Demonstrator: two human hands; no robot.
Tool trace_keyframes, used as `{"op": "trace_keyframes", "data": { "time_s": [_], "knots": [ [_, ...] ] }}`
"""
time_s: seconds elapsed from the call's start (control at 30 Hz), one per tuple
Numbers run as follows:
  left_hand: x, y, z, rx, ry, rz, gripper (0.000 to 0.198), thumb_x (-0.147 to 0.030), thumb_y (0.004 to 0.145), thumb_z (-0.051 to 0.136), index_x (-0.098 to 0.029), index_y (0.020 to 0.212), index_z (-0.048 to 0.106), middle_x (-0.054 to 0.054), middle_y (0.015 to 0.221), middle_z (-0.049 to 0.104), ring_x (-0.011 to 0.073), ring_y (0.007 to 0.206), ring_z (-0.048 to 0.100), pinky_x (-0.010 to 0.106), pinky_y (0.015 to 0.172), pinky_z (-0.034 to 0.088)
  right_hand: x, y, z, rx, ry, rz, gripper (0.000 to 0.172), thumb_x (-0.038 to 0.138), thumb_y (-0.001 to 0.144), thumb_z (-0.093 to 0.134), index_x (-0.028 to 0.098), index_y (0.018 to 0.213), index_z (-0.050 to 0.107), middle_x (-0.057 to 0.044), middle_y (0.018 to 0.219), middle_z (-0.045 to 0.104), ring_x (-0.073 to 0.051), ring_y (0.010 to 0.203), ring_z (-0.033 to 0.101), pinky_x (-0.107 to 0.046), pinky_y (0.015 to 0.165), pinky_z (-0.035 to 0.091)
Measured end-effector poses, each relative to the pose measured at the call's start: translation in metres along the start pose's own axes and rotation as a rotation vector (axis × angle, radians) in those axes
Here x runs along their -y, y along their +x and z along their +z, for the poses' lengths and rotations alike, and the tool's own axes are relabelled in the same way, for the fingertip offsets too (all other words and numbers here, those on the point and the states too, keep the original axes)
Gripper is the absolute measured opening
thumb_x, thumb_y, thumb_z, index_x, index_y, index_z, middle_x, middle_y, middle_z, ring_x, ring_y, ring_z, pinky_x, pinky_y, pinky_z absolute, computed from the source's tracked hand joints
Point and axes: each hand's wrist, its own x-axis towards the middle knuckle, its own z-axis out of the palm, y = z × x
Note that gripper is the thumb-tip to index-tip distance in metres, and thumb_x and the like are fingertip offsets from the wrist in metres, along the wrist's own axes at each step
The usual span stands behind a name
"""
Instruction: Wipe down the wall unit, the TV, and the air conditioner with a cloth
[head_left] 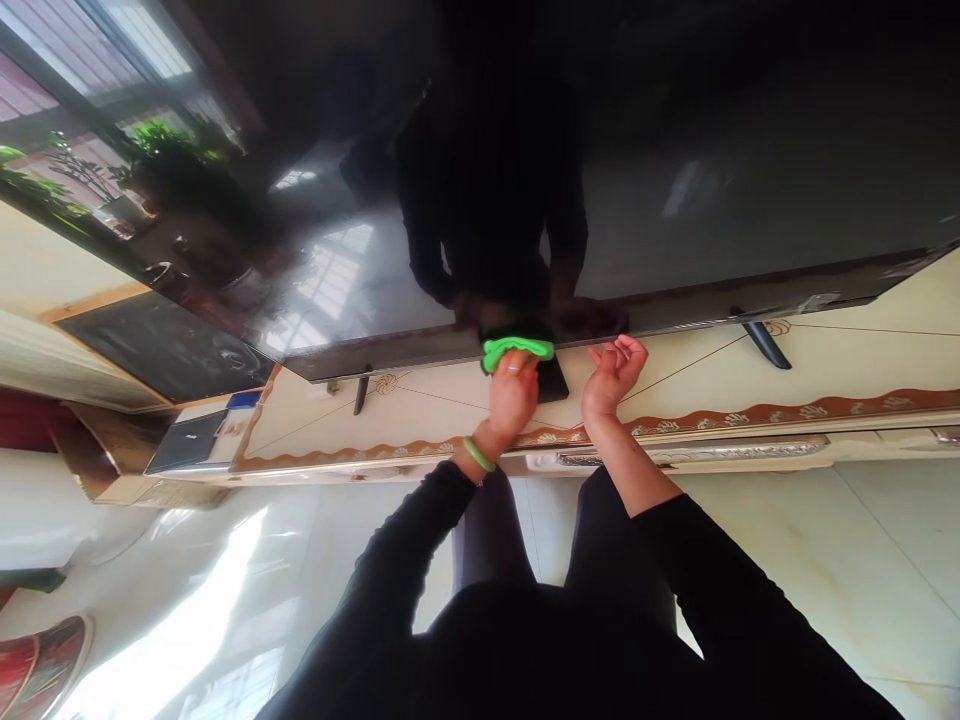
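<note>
My left hand [514, 395], with a pale green bangle at the wrist, is closed on a bright green cloth [517, 349]. The cloth presses against the lower edge of a large black television [675, 180], near its middle. To the right, my right hand [616, 372] is at the television's bottom edge, palm turned up and fingers loosely bent and apart. Nothing shows in it; whether its fingertips touch the edge I cannot tell. A flat black box [553, 382] lies under the screen between my hands, partly hidden by the left one.
The television stands on black feet [766, 344] upon a cream cabinet top [435, 400] with a brown patterned border. At the left are a blackboard [169, 345], an open cardboard box [112, 450] and a dark flat case [187, 440]. The screen reflects a window and plants.
</note>
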Motion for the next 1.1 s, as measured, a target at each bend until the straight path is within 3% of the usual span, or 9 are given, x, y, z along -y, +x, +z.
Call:
{"op": "trace_keyframes", "data": {
  "time_s": [0.1, 0.17, 0.23, 0.43, 0.53, 0.63, 0.83, 1.1],
  "knots": [
    [-0.008, 0.007, 0.003, 0.047, 0.014, 0.052, 0.035, -0.018, 0.101, 0.052, -0.020, 0.131, 0.072, 0.013, 0.133, 0.070, 0.0275, 0.120, 0.064, 0.040, 0.109, 0.054, -0.001, 0.001, 0.000, -0.001, 0.027, -0.003, 0.031, 0.043, 0.090, 0.055, 0.025, 0.114, 0.050, -0.005, 0.123, 0.052, -0.016, 0.112, 0.060, -0.046, 0.101, 0.061],
    [0.002, 0.005, -0.005, 0.048, 0.031, 0.055, 0.035, -0.018, 0.101, 0.054, -0.021, 0.130, 0.073, 0.011, 0.131, 0.071, 0.0273, 0.118, 0.065, 0.041, 0.108, 0.054, -0.001, 0.001, -0.001, -0.006, 0.034, -0.006, 0.030, 0.042, 0.090, 0.056, 0.025, 0.114, 0.050, -0.005, 0.123, 0.052, -0.016, 0.111, 0.061, -0.047, 0.101, 0.062],
    [0.024, -0.005, -0.022, 0.025, 0.058, 0.024, 0.034, -0.018, 0.101, 0.052, -0.023, 0.125, 0.075, 0.011, 0.124, 0.072, 0.0277, 0.113, 0.065, 0.043, 0.105, 0.054, 0.000, 0.000, -0.001, -0.003, 0.034, -0.006, 0.029, 0.041, 0.090, 0.056, 0.025, 0.114, 0.051, -0.005, 0.122, 0.052, -0.016, 0.111, 0.061, -0.047, 0.101, 0.062],
    [0.117, -0.053, -0.086, -0.130, 0.159, -0.180, 0.035, -0.022, 0.102, 0.046, -0.025, 0.120, 0.076, 0.013, 0.101, 0.066, 0.0290, 0.105, 0.063, 0.048, 0.100, 0.052, 0.000, -0.003, 0.001, -0.003, 0.029, -0.018, 0.031, 0.042, 0.090, 0.057, 0.025, 0.115, 0.052, -0.005, 0.122, 0.053, -0.016, 0.112, 0.060, -0.044, 0.101, 0.063],
    [0.134, -0.065, -0.095, -0.166, 0.191, -0.232, 0.031, -0.038, 0.106, 0.052, -0.023, 0.127, 0.069, 0.009, 0.113, 0.067, 0.0249, 0.114, 0.062, 0.048, 0.107, 0.051, 0.000, -0.003, 0.002, -0.014, 0.035, -0.018, 0.033, 0.045, 0.091, 0.057, 0.025, 0.115, 0.052, -0.006, 0.123, 0.052, -0.017, 0.113, 0.060, -0.045, 0.101, 0.063],
    [0.121, -0.062, -0.086, -0.148, 0.204, -0.231, 0.034, -0.040, 0.106, 0.056, -0.020, 0.132, 0.065, 0.010, 0.124, 0.066, 0.0248, 0.121, 0.060, 0.049, 0.112, 0.049, 0.001, -0.004, 0.004, -0.029, 0.040, -0.002, 0.032, 0.049, 0.094, 0.054, 0.026, 0.116, 0.050, -0.006, 0.128, 0.051, -0.017, 0.112, 0.063, -0.046, 0.101, 0.063],
    [0.053, -0.028, -0.049, 0.025, 0.204, -0.088, 0.046, -0.013, 0.103, 0.042, -0.018, 0.139, 0.070, 0.016, 0.118, 0.066, 0.0305, 0.117, 0.058, 0.049, 0.112, 0.046, 0.001, -0.005, 0.006, -0.067, 0.092, 0.004, 0.033, 0.055, 0.101, 0.045, 0.027, 0.117, 0.047, -0.010, 0.137, 0.048, -0.018, 0.109, 0.069, -0.051, 0.102, 0.062],
    [-0.027, 0.014, -0.008, 0.146, 0.232, 0.063, 0.045, -0.018, 0.104, 0.045, -0.015, 0.143, 0.066, 0.018, 0.129, 0.067, 0.0331, 0.116, 0.060, 0.049, 0.104, 0.050, -0.010, -0.002, 0.007, -0.107, 0.011, -0.076, 0.036, 0.054, 0.106, 0.034, 0.025, 0.122, 0.046, -0.014, 0.133, 0.053, -0.024, 0.130, 0.063, -0.054, 0.111, 0.058]
  ]
}}
